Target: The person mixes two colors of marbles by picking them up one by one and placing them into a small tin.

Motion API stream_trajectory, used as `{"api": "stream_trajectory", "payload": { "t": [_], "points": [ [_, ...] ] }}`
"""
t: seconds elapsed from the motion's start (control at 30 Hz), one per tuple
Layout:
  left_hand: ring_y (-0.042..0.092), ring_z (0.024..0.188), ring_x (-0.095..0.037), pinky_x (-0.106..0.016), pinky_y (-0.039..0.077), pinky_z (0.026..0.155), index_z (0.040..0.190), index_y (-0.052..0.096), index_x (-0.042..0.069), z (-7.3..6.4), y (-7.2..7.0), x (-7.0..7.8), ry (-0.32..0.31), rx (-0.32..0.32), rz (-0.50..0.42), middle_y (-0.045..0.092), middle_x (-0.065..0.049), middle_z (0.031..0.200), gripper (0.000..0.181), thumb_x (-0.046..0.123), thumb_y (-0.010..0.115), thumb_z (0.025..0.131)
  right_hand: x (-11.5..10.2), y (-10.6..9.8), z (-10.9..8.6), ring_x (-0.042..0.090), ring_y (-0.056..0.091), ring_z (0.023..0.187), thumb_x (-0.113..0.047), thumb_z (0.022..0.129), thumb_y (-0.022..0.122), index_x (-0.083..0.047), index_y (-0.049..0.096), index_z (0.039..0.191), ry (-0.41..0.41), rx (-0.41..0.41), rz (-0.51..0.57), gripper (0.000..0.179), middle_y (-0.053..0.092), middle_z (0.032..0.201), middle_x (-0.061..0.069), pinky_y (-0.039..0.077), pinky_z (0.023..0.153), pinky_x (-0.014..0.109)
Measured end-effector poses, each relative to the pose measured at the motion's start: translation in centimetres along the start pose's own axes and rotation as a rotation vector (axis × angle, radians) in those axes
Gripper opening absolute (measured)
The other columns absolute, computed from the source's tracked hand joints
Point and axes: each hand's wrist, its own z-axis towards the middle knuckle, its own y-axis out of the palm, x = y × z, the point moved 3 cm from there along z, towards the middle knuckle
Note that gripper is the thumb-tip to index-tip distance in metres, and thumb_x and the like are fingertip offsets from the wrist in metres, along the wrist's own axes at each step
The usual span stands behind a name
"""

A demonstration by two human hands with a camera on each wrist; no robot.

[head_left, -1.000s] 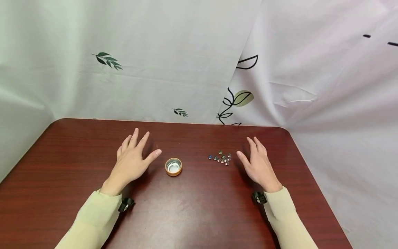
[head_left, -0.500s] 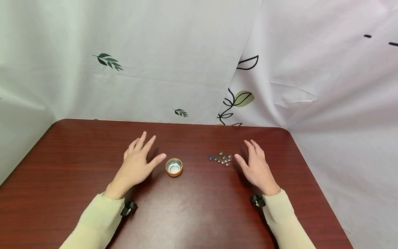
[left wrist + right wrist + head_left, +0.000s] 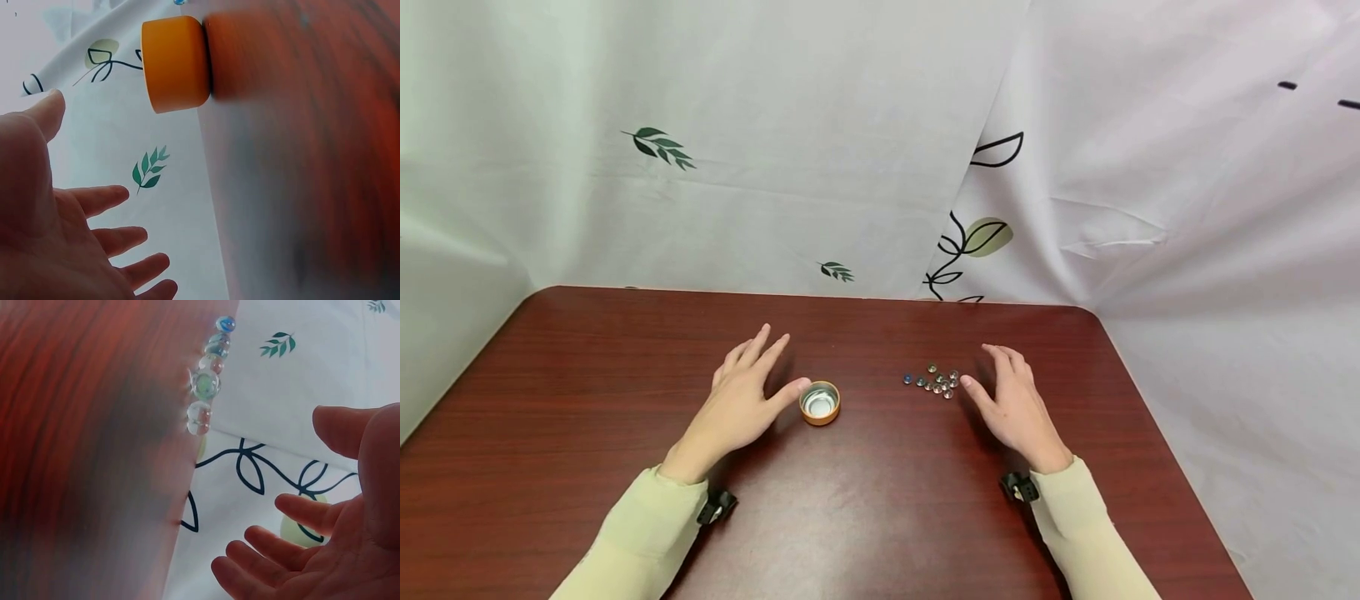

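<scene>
A small round tin (image 3: pixel 819 403), orange outside and silvery inside, stands open-side up left of the table's middle. My left hand (image 3: pixel 739 407) hovers just left of it, fingers spread, the thumb tip overlapping the rim in the head view. In the left wrist view the tin's orange side (image 3: pixel 176 64) shows apart from the thumb. To the right lies a loose cluster of several glass marbles (image 3: pixel 938 385), mostly clear or greenish, with a blue marble (image 3: pixel 225 324) at one end. Right beside the cluster is my right hand (image 3: pixel 1018 411), its fingers extended and holding nothing.
The dark red-brown wooden table (image 3: pixel 850 517) has rounded far corners. White curtains (image 3: pixel 820 167) with leaf prints hang right behind it and along its sides. A small black wrist camera (image 3: pixel 717 506) sits at the left cuff, another camera (image 3: pixel 1019 487) at the right.
My left hand has moved right and slightly nearer to me, toward the tin. My right hand has shifted a little left toward the marbles. Tin and marbles have stayed in place.
</scene>
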Motion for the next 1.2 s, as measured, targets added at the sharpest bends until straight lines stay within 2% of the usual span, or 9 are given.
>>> {"api": "stream_trajectory", "payload": {
  "t": [0.43,0.67,0.87,1.03,1.2],
  "points": [
    [0.028,0.144,-0.042,-0.066,0.023,0.109,0.158,0.036,0.011,0.1,0.4,0.7,-0.001,-0.037,-0.047,0.025,-0.017,0.164,0.085,0.060,0.062,0.094,-0.3,0.6,0.1,0.038,0.044,0.129,-0.033,0.100,0.063,-0.002,0.050,0.141,0.054,-0.042,0.030,0.052,0.049,0.136,0.023,0.040,0.103,0.056],
    [0.034,0.142,-0.036,-0.060,0.034,0.110,0.157,0.037,0.010,0.0,0.6,0.9,-0.006,-0.072,-0.063,0.033,-0.014,0.162,0.090,0.065,0.063,0.091,-0.7,1.1,0.1,0.031,0.057,0.106,-0.027,0.098,0.067,-0.001,0.053,0.135,0.054,-0.048,0.066,0.048,0.057,0.122,0.018,0.047,0.091,0.048],
    [0.035,0.144,-0.037,-0.058,0.032,0.113,0.156,0.039,0.009,-0.2,0.7,1.0,-0.010,-0.110,-0.071,0.040,-0.010,0.159,0.088,0.062,0.064,0.091,-0.8,1.5,0.1,0.026,0.060,0.095,-0.025,0.096,0.069,-0.003,0.059,0.122,0.056,-0.053,0.068,0.036,0.060,0.111,0.012,0.049,0.086,0.043],
    [0.039,0.142,-0.039,-0.057,0.032,0.113,0.154,0.042,0.009,-0.2,0.7,1.2,-0.009,-0.114,-0.066,0.045,-0.010,0.156,0.082,0.056,0.068,0.091,-0.8,1.8,0.1,0.023,0.060,0.089,-0.024,0.095,0.071,-0.005,0.062,0.113,0.042,-0.056,0.060,0.028,0.060,0.102,0.009,0.049,0.082,0.040],
    [0.042,0.140,-0.040,-0.057,0.033,0.112,0.153,0.043,0.009,-0.2,0.9,1.4,-0.018,-0.120,-0.072,0.047,-0.011,0.153,0.086,0.058,0.072,0.088,-0.7,2.0,0.1,0.018,0.058,0.083,-0.024,0.094,0.073,-0.005,0.063,0.108,0.047,-0.063,0.065,0.025,0.060,0.096,0.007,0.050,0.079,0.038]
  ]
}}
